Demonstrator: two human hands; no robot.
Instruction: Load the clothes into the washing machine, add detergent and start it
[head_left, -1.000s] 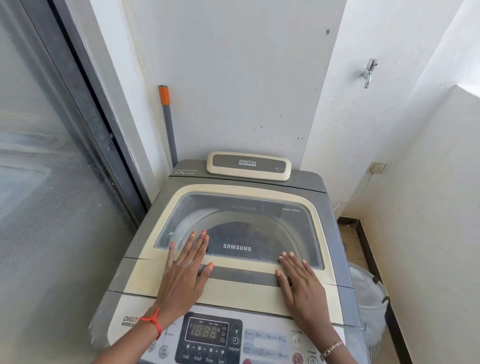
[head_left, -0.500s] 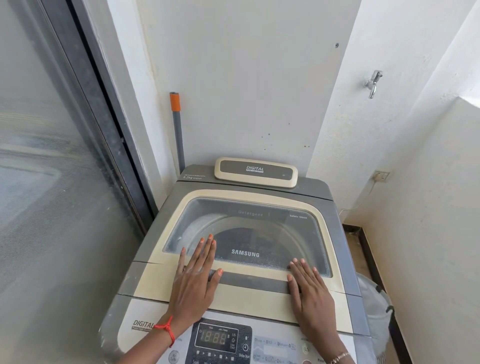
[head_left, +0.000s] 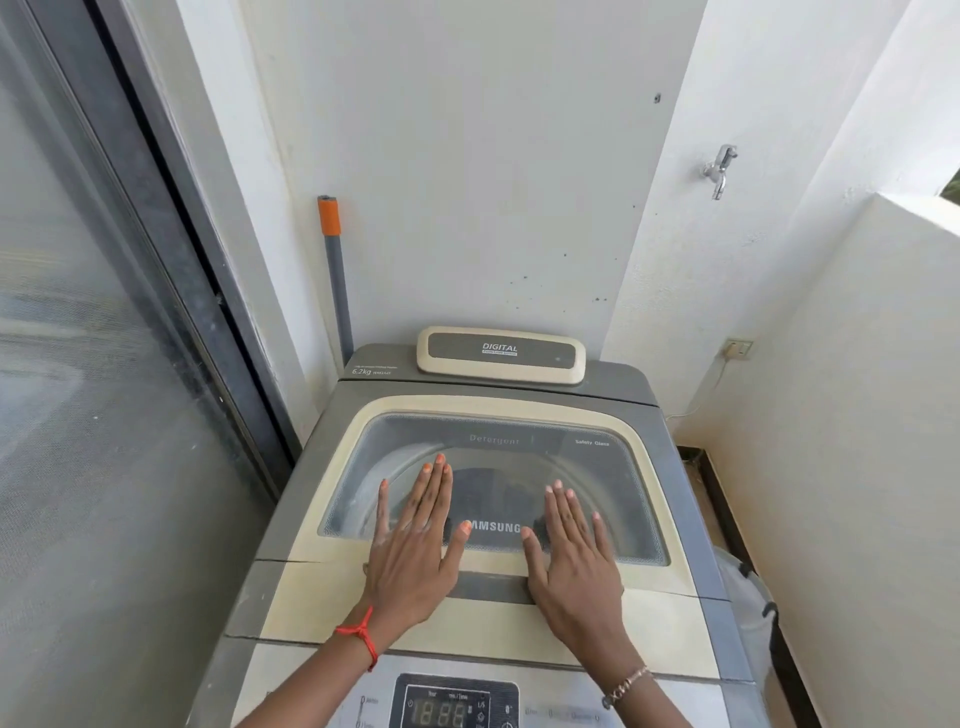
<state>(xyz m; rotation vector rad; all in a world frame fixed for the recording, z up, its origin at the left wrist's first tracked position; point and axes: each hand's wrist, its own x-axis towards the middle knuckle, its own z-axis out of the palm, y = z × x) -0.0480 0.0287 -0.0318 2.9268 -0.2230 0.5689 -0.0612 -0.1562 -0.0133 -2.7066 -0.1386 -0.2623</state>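
Drum contents blurred behind lid glass; display cut off.

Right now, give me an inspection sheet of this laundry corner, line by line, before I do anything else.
Surface: washing machine top, lid shut, glass window dusty.
Job's things: control panel display lit; contents of the drum under the glass cannot be made out; no detergent container seen.
Clutter: grey pole with orange band standing in the corner behind the machine; white laundry bag on the floor to the right.
Grippers: left hand and right hand both flat and open on the lid, holding nothing.
Cables: white cord hanging from the wall socket.
Surroundings: tap on the right wall; sliding glass door on the left.
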